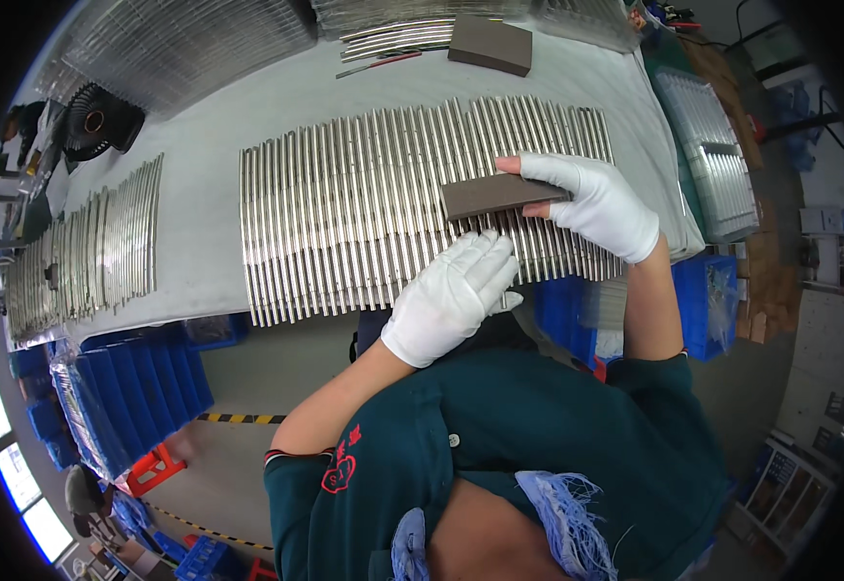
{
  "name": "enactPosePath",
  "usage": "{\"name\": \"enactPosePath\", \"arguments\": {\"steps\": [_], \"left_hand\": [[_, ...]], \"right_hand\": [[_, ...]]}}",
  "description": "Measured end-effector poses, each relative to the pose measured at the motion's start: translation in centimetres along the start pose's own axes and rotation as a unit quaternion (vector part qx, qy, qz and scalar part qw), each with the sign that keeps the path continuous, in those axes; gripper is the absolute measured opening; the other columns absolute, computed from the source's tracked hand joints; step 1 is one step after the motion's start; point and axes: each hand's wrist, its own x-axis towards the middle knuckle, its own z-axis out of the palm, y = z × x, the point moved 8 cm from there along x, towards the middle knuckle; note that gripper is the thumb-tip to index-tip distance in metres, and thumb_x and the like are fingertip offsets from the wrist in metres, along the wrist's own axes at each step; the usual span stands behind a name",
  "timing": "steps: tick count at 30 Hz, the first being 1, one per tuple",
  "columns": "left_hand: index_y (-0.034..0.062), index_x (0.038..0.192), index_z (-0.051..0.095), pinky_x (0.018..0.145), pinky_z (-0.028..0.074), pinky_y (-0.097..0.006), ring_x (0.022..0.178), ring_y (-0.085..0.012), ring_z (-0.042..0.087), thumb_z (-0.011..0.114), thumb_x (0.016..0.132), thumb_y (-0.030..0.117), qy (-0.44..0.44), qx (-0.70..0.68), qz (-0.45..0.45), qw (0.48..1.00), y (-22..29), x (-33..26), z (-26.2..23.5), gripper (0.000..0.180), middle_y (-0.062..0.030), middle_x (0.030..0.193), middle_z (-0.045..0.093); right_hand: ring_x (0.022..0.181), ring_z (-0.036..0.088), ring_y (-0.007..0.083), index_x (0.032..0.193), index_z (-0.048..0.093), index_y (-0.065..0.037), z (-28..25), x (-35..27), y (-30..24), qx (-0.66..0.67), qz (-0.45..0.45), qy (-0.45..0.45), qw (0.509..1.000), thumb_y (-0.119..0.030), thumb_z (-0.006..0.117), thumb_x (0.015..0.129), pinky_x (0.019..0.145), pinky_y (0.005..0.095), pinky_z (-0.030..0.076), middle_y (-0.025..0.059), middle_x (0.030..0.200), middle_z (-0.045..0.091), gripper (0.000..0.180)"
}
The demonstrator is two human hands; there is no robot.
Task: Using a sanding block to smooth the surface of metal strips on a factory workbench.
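A wide row of shiny metal rods [335,223] lies side by side on the pale-covered table, their ends toward me. In a white glove with bare fingertips, my right hand [591,198] grips a flat brown block that looks like a sanding sponge [485,196], thumb on one side and fingers on the other. The block rests on or just over the right half of the rods. My left hand [456,295], gloved in white, lies with fingers stretched over the near ends of the rods, just below the block. Its palm side is hidden.
Another brown block [490,45] sits at the back beside a few loose rods [398,39] and a thin red stick. A second group of rods [92,252] lies at the left, near a black fan [102,121]. Clear plastic trays [170,48] stand behind; blue bins [141,387] are below the table.
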Motion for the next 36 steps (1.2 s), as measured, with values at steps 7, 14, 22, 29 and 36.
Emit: {"name": "enactPosePath", "arguments": {"steps": [7,14,22,29,36], "left_hand": [[0.0015,0.114,0.064,0.102,0.051,-0.044,0.113,-0.0303,0.064,0.081,0.074,0.027,-0.015,-0.002,-0.006,1.0,-0.1,0.1,-0.1,0.05,-0.0127,0.119,0.065],[-0.0032,0.119,0.058,0.108,0.044,-0.046,0.122,-0.0347,0.056,0.074,0.082,0.026,-0.069,-0.006,0.003,0.998,0.0,0.5,0.7,0.051,-0.018,0.125,0.059],[-0.0001,0.136,0.053,0.113,0.038,-0.048,0.134,-0.0375,0.047,0.077,0.075,0.048,-0.136,0.054,-0.048,0.988,-0.2,0.5,1.3,0.081,-0.0194,0.139,0.053],[-0.0007,0.135,0.052,0.113,0.038,-0.048,0.135,-0.0381,0.046,0.075,0.079,0.044,-0.126,0.094,-0.067,0.985,-0.5,0.5,1.7,0.076,-0.0214,0.139,0.052],[0.001,0.123,0.062,0.106,0.046,-0.045,0.123,-0.0329,0.059,0.08,0.077,0.027,-0.055,0.072,-0.044,0.995,-0.2,0.5,0.9,0.056,-0.0152,0.126,0.063]], "right_hand": [[0.126,0.055,0.0182,0.144,0.053,-0.008,-7.0,-3.0,2.9,0.046,0.066,0.124,0.989,-0.005,0.075,0.086,0.107,0.0302,0.043,0.0071,0.142,0.057,0.063],[0.12,0.058,0.0179,0.146,0.048,-0.008,-11.5,-4.6,9.2,-0.006,0.006,0.537,0.844,-0.014,0.076,0.09,0.103,0.0311,0.046,0.0093,0.138,0.057,0.062],[0.119,0.058,0.0191,0.146,0.045,-0.006,-10.6,-4.8,9.5,0.006,-0.024,0.557,0.83,-0.007,0.076,0.088,0.103,0.0321,0.048,0.0107,0.137,0.056,0.065],[0.118,0.059,0.0185,0.146,0.045,-0.006,-10.6,-5.0,9.6,-0.001,-0.021,0.562,0.827,-0.007,0.076,0.088,0.102,0.0315,0.049,0.0108,0.137,0.056,0.066],[0.118,0.059,0.0175,0.146,0.045,-0.005,-11.1,-5.7,9.6,0.009,-0.018,0.581,0.814,-0.006,0.076,0.089,0.101,0.0307,0.05,0.0096,0.135,0.058,0.065]]}}
